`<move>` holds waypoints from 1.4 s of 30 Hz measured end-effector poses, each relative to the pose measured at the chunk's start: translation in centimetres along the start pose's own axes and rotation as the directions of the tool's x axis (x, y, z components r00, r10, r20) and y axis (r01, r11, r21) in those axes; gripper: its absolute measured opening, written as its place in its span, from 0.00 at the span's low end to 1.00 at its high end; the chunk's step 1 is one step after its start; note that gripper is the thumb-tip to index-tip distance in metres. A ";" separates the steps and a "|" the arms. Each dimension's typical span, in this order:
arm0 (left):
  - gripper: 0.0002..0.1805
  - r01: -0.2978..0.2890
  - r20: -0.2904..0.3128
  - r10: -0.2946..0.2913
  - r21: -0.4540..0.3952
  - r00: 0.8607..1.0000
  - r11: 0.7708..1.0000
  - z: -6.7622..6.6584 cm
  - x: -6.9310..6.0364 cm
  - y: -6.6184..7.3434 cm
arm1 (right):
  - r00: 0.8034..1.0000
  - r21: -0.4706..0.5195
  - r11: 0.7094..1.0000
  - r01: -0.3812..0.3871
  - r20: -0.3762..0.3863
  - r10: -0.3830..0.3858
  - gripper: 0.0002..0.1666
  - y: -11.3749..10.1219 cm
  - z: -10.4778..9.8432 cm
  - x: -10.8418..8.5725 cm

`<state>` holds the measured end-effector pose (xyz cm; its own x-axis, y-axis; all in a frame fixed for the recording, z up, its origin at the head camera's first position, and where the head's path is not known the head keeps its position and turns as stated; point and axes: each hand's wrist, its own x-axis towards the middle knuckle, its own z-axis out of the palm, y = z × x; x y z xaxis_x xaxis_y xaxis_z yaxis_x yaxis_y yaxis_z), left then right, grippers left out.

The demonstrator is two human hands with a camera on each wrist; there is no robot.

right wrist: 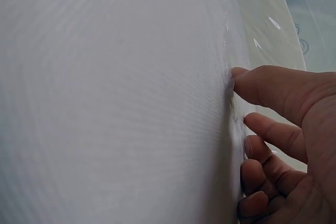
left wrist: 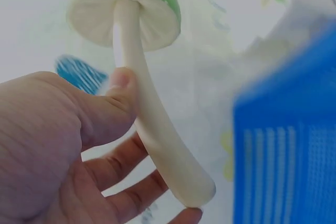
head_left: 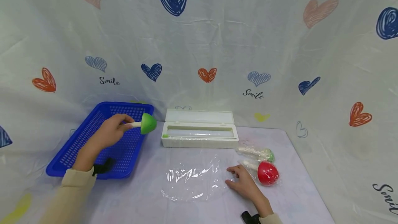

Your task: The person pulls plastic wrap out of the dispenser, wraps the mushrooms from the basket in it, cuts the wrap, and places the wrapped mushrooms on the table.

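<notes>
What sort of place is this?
Perhaps a makeshift wrapping station, though what lies beyond is hidden. A heart-printed sheet hangs behind the table, which bears an open film box, clear film and a wrapped red mushroom.

From here I count three mushrooms, a bare green one (head_left: 149,123) at eleven o'clock plus a wrapped green one (head_left: 269,155) and a wrapped red one (head_left: 267,173) at three, one blue basket (head_left: 128,152) at ten, one white dispenser (head_left: 200,143) at twelve, one clear film sheet (head_left: 192,183), and two hands (head_left: 109,131) (head_left: 245,184).
</notes>
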<state>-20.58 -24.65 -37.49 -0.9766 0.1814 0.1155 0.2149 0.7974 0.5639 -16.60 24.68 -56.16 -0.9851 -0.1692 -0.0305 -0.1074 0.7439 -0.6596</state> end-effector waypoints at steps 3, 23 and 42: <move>0.11 -0.024 -0.027 0.023 -0.041 0.999 0.999 1.1 -0.3 1.7 | 1.000 -0.003 1.000 -0.003 -0.006 0.003 0.24 0.0 0.1 -0.1; 0.04 -0.041 0.019 0.049 -0.287 0.999 0.957 17.9 -0.1 6.9 | 1.000 -0.019 1.000 -0.010 -0.017 0.009 0.25 0.1 0.2 -0.4; 0.03 0.025 0.008 -0.026 0.068 1.000 0.997 26.1 0.5 10.5 | 0.999 0.022 1.000 0.009 -0.049 -0.008 0.24 -0.1 -0.9 -1.5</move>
<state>-18.58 -1.15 -52.80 -0.9817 0.1657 0.0944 0.1906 0.8391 0.5094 -15.27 25.41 -55.36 -0.9896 -0.1435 0.0114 -0.1134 0.7281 -0.6761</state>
